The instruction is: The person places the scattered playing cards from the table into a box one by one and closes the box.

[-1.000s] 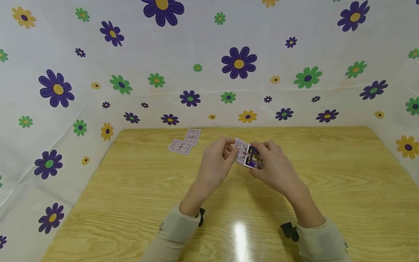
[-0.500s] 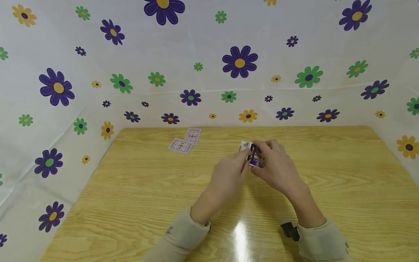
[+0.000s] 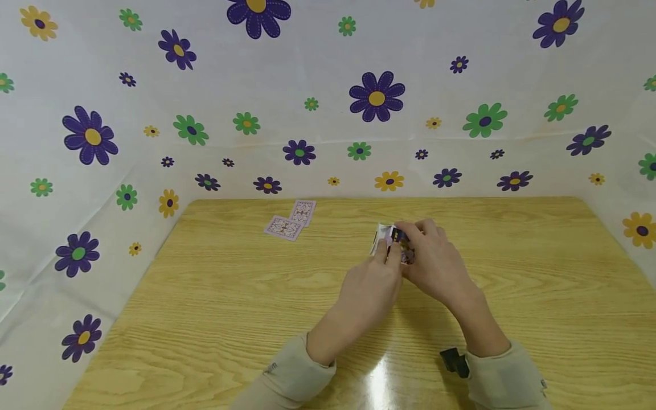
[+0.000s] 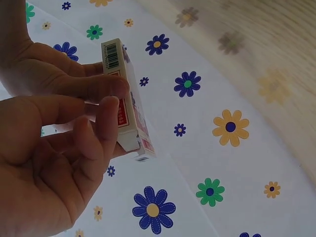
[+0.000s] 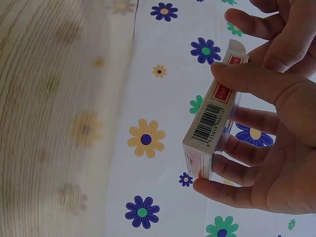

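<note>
My right hand (image 3: 435,262) holds a small playing card box (image 3: 397,234) tilted above the table, thumb along one narrow side. In the right wrist view a barcode shows on this side of the card box (image 5: 207,123). At its left end a white flap (image 3: 376,240) stands out, open. My left hand (image 3: 368,290) reaches across that end, index and middle fingers laid on it; its other fingers are bent in the left wrist view. The cards inside the box are mostly hidden. Two playing cards (image 3: 283,228) lie face down, one overlapping the other, farther left.
The wooden table (image 3: 215,307) runs under both arms. A white cloth (image 3: 230,74) printed with flowers hangs around its back and sides. A black wrist mount (image 3: 454,363) shows beside the right sleeve.
My left hand has moved right onto the box's end. The cards that stuck out of the box are no longer seen protruding, and the flap shows. My right hand has barely moved.
</note>
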`<state>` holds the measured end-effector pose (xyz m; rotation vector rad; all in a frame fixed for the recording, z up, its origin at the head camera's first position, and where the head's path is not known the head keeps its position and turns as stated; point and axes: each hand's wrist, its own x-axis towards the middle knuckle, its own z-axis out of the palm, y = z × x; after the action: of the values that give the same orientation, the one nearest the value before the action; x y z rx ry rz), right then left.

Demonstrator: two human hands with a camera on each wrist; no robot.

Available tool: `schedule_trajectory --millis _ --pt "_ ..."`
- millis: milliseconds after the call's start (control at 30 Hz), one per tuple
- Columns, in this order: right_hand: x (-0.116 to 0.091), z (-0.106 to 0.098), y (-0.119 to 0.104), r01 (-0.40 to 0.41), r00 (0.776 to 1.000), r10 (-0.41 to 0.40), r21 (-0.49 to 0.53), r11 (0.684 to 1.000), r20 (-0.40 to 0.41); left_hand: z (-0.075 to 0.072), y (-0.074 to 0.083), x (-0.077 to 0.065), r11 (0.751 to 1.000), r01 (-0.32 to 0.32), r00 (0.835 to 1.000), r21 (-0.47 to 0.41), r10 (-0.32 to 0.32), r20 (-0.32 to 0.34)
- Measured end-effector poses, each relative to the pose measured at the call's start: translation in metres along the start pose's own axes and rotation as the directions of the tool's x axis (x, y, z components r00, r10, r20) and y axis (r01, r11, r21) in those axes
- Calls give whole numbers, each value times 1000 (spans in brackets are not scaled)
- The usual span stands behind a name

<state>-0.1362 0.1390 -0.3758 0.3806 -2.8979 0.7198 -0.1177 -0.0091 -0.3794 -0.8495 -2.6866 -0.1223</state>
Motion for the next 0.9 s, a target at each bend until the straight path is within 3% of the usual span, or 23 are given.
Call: schedule_trajectory --millis 167,300,400,500,600,733,800,900 --pt "-1 -1 0 -9 1000 9 13 1000 8 -4 0 1 998 21 999 -51 -19 40" --pt "-1 -1 1 -10 1000 10 28 1000 2 -9 -3 0 995 -6 1000 -96 6 6" --pt "-1 -1 2 -8 1000 8 34 999 -5 -13 -10 -1 981 -12 999 -192 4 -45" --pt "0 -1 2 -18 1000 18 43 999 0 -15 -24 0 956 16 992 -292 -51 -113" --pt "1 -1 3 -39 999 38 57 998 16 -15 -44 0 925 91 976 -368 -156 -149" --pt "1 -2 3 -62 997 60 63 996 39 -14 -79 -2 867 256 950 -428 -307 -55" --pt "1 -3 4 -68 997 65 62 996 44 -12 -96 -2 834 340 931 -435 -363 32" --pt "1 -2 4 -64 997 61 61 996 42 -6 -124 -2 806 443 896 -393 -418 153"
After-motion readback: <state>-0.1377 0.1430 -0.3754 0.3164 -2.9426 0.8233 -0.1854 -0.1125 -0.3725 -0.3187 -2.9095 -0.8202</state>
